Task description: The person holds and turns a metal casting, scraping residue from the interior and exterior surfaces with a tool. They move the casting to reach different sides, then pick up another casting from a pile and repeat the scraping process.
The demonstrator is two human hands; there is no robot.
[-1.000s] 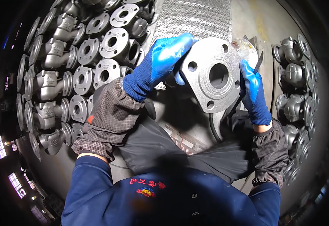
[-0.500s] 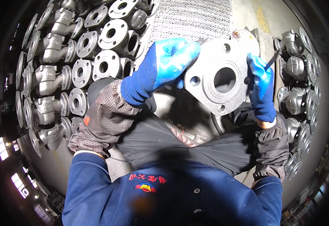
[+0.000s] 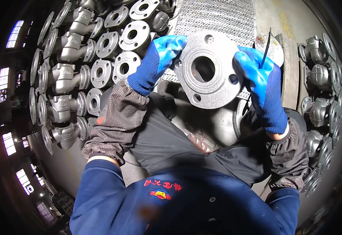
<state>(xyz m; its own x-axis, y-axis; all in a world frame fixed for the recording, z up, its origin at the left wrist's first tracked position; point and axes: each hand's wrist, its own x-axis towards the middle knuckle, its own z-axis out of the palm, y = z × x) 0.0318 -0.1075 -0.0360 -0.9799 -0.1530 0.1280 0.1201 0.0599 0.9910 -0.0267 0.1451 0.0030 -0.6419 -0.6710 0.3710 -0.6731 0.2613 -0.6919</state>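
Both hands wear blue coated gloves and hold up a grey metal flanged casting point(image 3: 214, 92) with a large central bore and smaller bolt holes. My left hand point(image 3: 163, 58) is closed at the casting's upper left edge, its fingertips partly hidden behind it. At the right edge, my right hand point(image 3: 259, 74) grips the rim with the thumb on the front face. A thin dark pointed tool point(image 3: 267, 47) sticks up out of the right hand; its lower part is hidden in the glove. The casting's flange face is turned toward me, which hides its back.
Rows of grey flanged valve bodies point(image 3: 65, 74) stand at the left, with more valve bodies point(image 3: 320, 74) along the right. A patterned metal surface point(image 3: 218, 15) lies beyond the casting. A round pale piece point(image 3: 276, 53) sits behind my right hand. A dark curved hose-like thing point(image 3: 237, 119) shows below.
The casting has shifted left and slightly up in my hands and tilted a little. The tool in my right hand now points more upright. The surroundings have slid rightward in view.
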